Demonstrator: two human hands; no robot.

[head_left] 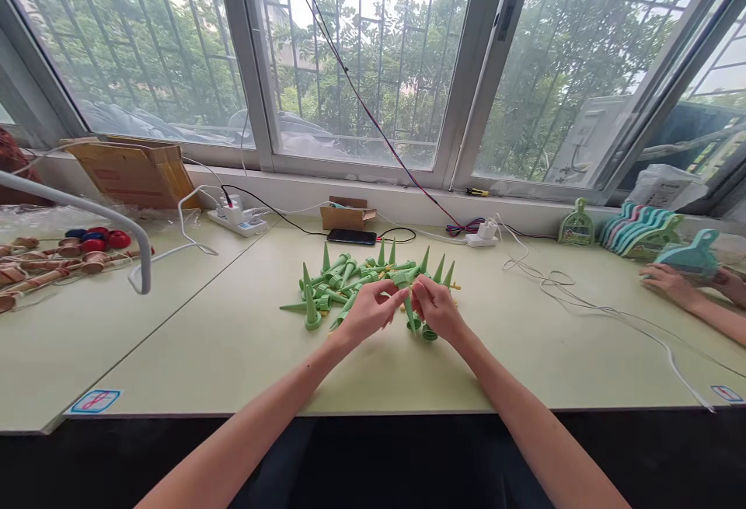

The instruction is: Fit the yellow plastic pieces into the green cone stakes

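Note:
A pile of green cone-shaped plastic spikes [343, 280] lies on the pale green table [233, 353], some upright, some on their sides, with small yellow parts among them. My left hand [367, 311] and my right hand [437, 308] meet just in front of the pile. Both are closed in a pinch around one green spike [408, 303], which points down between them. What else the fingertips hold is too small to make out.
A black phone [351, 237], a small cardboard box [346, 215], a power strip [238, 220] and cables lie near the window. Wooden toys with red and blue balls [87, 243] sit at left. Another person's hand [670, 282] rests at right, near green and teal plastic pieces [638, 228].

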